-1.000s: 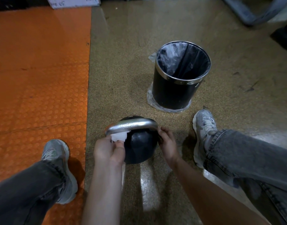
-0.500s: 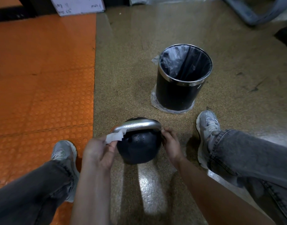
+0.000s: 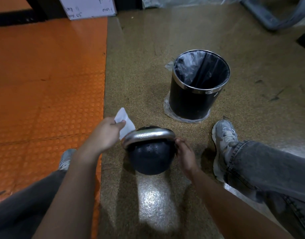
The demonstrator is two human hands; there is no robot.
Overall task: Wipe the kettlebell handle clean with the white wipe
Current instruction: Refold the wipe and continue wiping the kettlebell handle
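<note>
A black kettlebell (image 3: 150, 158) with a silver handle (image 3: 148, 135) stands on the speckled floor between my legs. My left hand (image 3: 105, 133) pinches the white wipe (image 3: 125, 122) just left of and above the handle's left end; the wipe is lifted clear of the metal. My right hand (image 3: 184, 153) grips the right end of the handle and the ball's side, steadying it.
A black bin (image 3: 198, 87) with a chrome rim and clear liner stands behind the kettlebell to the right. Orange studded matting (image 3: 44, 83) covers the floor on the left. My shoes (image 3: 225, 135) and jeans flank the kettlebell. A white board (image 3: 89, 7) leans at the back.
My left hand has pulled the wipe out from under the handle's left end and raised it up and away. The right hand has stayed on the handle's right side.
</note>
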